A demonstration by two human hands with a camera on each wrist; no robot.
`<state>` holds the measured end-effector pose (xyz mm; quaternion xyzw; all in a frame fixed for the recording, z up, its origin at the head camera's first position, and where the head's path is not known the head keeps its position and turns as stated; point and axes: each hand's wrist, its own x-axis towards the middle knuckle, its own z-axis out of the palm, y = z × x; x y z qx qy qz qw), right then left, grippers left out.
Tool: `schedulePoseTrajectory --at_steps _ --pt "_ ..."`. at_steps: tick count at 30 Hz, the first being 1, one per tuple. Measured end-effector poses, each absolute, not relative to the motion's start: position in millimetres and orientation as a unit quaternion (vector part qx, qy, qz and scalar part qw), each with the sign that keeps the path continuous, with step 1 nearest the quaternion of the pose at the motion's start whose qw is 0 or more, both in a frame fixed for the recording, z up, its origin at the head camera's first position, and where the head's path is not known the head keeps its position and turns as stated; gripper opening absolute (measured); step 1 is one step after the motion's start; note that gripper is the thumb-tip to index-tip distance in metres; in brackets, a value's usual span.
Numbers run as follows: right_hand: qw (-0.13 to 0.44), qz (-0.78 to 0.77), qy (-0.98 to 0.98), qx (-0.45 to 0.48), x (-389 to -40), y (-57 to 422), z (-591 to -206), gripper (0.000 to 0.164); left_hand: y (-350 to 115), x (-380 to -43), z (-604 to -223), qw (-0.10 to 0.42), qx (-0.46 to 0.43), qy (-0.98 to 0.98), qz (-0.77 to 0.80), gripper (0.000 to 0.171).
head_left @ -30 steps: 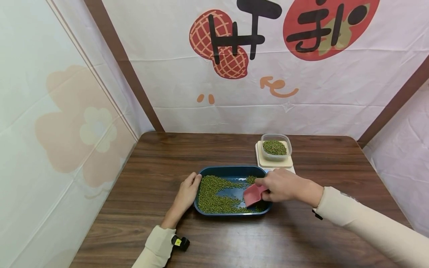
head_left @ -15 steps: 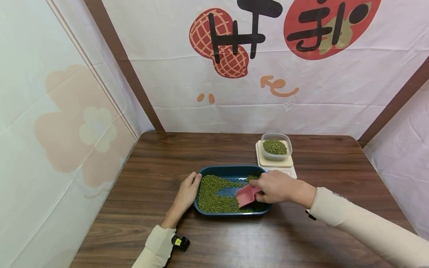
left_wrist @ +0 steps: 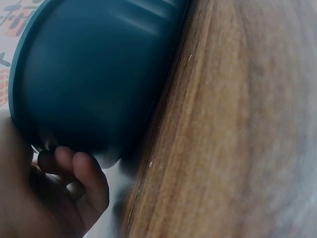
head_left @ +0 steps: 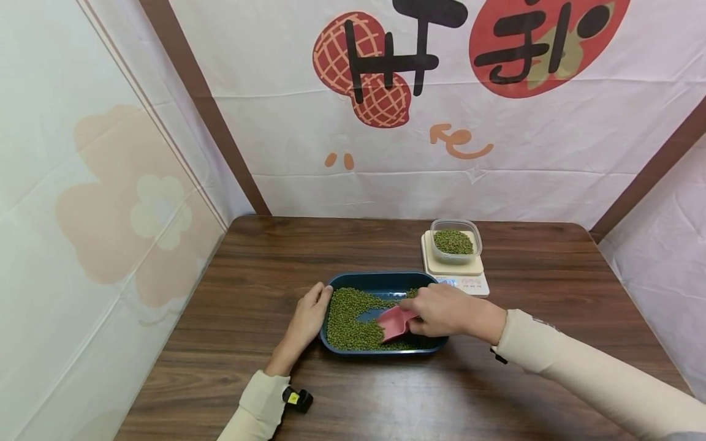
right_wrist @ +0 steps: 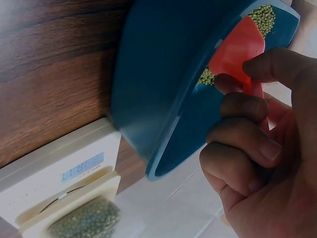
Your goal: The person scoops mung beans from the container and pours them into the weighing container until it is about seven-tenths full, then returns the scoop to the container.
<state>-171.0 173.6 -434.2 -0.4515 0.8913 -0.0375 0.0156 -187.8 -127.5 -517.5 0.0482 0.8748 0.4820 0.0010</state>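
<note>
A dark blue tray [head_left: 380, 280] of small green beans [head_left: 353, 334] stands on the table, most of them heaped at its left end. My left hand [head_left: 305, 315] grips the tray's left end, and the left wrist view has its curled fingers [left_wrist: 91, 173] against the outer wall. Inside the tray, my right hand [head_left: 445, 309] holds a pink scoop [head_left: 393, 323] by its handle. The scoop's front edge meets the beans. In the right wrist view the fingers [right_wrist: 242, 139] wrap the handle, with the thumb on top.
Behind the tray's right end sits a white kitchen scale [head_left: 473, 285], its display lit. On it rests a clear plastic container [head_left: 455, 258] partly filled with green beans. The wooden table [head_left: 265, 257] reaches back to a printed cloth wall [head_left: 276, 135].
My right hand has slid the scoop leftward across the tray, up to the heaped beans. More of the scale's front is uncovered. My left hand keeps its place on the tray.
</note>
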Motion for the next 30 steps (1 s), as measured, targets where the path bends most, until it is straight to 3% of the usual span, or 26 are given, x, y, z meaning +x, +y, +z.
schedulePoseTrajectory --at_steps 30 --pt "0.025 -0.026 0.879 -0.475 -182.9 128.0 -432.3 0.010 -128.6 -188.9 -520.9 0.001 0.053 0.872 0.487 0.044"
